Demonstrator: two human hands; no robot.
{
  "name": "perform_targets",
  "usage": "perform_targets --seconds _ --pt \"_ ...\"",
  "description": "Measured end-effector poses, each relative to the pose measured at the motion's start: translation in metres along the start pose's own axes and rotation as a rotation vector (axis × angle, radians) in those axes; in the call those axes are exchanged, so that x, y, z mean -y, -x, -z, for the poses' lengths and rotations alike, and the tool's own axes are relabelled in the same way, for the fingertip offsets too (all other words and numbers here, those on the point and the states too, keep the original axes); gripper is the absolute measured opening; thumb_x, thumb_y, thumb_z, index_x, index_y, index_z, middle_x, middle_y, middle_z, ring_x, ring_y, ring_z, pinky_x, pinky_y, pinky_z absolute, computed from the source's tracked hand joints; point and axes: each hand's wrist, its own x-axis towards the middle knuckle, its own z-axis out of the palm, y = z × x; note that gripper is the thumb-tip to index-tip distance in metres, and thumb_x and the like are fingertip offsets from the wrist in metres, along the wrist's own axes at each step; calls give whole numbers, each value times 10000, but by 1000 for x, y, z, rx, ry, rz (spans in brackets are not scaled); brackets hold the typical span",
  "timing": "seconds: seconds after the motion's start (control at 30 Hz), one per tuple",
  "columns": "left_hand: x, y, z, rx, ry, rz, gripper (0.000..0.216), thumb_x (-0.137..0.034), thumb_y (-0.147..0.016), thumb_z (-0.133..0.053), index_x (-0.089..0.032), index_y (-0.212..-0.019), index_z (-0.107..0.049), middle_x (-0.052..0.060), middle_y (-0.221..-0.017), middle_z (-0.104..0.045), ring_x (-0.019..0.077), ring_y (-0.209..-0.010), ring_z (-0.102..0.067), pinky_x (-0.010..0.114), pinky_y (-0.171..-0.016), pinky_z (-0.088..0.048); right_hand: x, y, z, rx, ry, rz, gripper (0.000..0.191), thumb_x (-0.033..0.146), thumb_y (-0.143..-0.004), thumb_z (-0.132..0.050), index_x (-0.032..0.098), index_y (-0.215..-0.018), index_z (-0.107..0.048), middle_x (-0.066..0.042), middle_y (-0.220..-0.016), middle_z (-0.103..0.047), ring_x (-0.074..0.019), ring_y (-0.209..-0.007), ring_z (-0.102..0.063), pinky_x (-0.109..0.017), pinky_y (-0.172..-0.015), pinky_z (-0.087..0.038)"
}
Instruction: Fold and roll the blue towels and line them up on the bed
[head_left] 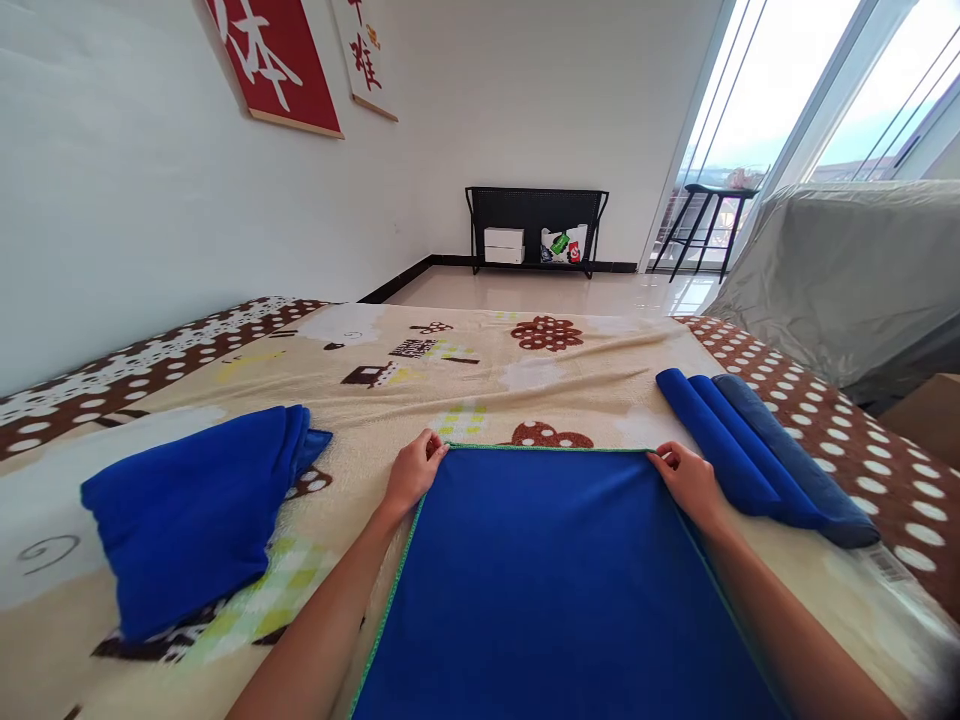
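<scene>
A blue cloth (555, 580) with green stitched edges lies spread in front of me, its near part running out of the bottom of the view. My left hand (416, 470) pinches its far left corner. At the far right corner, my right hand (684, 480) grips the cloth between thumb and fingers. The far edge is stretched straight between both hands. To the left rests a folded blue cloth (195, 510), apart from my arm. On the right, beyond my right hand, several rolled cloths (757, 450), blue and grey-blue, lie side by side.
A cream patterned blanket (480, 390) with brown polka-dot borders covers the bed beneath everything. Clear plastic wrapping (900, 580) lies at the right. Farther off are a black rack (538, 210), a black stool (709, 215), a covered bulky object (855, 270) and a cardboard box (926, 415).
</scene>
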Motion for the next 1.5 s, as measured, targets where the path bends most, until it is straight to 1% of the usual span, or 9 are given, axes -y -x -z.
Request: perform_targets --seconds 0.17,0.27,0.43,0.63,0.93,1.13,1.23,1.4,1.5 --pt "3 1 -2 -56 -70 -23 182 -396 -852 -559 -218 -892 -557 47 -880 -622 223 -862 -594 338 -813 -443 -3 2 0 -21 54 20 498 680 -871 -413 219 -873 -603 -35 -694 -632 -210 -657 -584 -320 -645 -373" --pt "3 -1 -2 -43 -89 -35 207 -396 -825 -606 -214 -923 -603 62 -922 -628 240 -919 -593 364 -883 -447 -6 2 0 -47 78 19 499 676 -843 -446 207 -922 -597 -65 -753 -632 -243 -742 -594 -338 -675 -389" --pt "3 -10 -1 0 -73 -14 142 -341 -764 -651 -215 -787 -591 52 -873 -650 230 -878 -609 341 -827 -469 -10 1 -2 -8 57 24 495 690 -838 -433 216 -784 -569 -72 -741 -649 -230 -689 -595 -337 -637 -392" --pt "1 -13 1 20 38 22 167 -377 -819 -556 -222 -773 -514 3 -751 -652 170 -673 -609 281 -655 -459 -1 -6 -2 -11 1 55 567 746 -861 -357 213 -818 -544 -57 -715 -646 -192 -598 -568 -320 -609 -396" --pt "10 -35 8 -92 22 52 147 -359 -858 -511 -228 -796 -487 21 -809 -674 176 -721 -633 286 -685 -463 17 -47 -21 -1 -14 139 553 747 -862 -366 224 -782 -527 -59 -697 -636 -195 -595 -546 -313 -600 -373" --pt "16 -40 -4 -93 -131 42 78 -300 -867 -560 -223 -862 -553 53 -909 -702 254 -943 -647 368 -863 -416 11 -55 -36 29 19 185 458 660 -889 -432 223 -798 -536 -55 -753 -643 -212 -698 -563 -321 -675 -373" --pt "17 -38 -8 -90 -182 33 98 -313 -883 -568 -220 -914 -580 60 -929 -700 268 -986 -636 392 -909 -394 9 -55 -38 31 23 189 440 632 -902 -443 213 -881 -576 -52 -777 -642 -217 -735 -575 -327 -704 -392" --pt "7 -34 9 -156 -222 24 184 -285 -896 -541 -211 -1053 -602 95 -1073 -681 283 -1102 -598 425 -981 -387 20 -51 -18 -59 20 177 452 553 -932 -413 169 -1033 -628 -118 -945 -653 -247 -836 -590 -388 -830 -441" --pt "-23 -22 26 -169 -173 -70 316 -277 -911 -495 -202 -1207 -574 107 -1234 -644 266 -1181 -583 409 -1035 -406 45 -42 6 -111 3 201 443 468 -949 -393 139 -1127 -629 -170 -1114 -645 -278 -955 -605 -438 -933 -438"
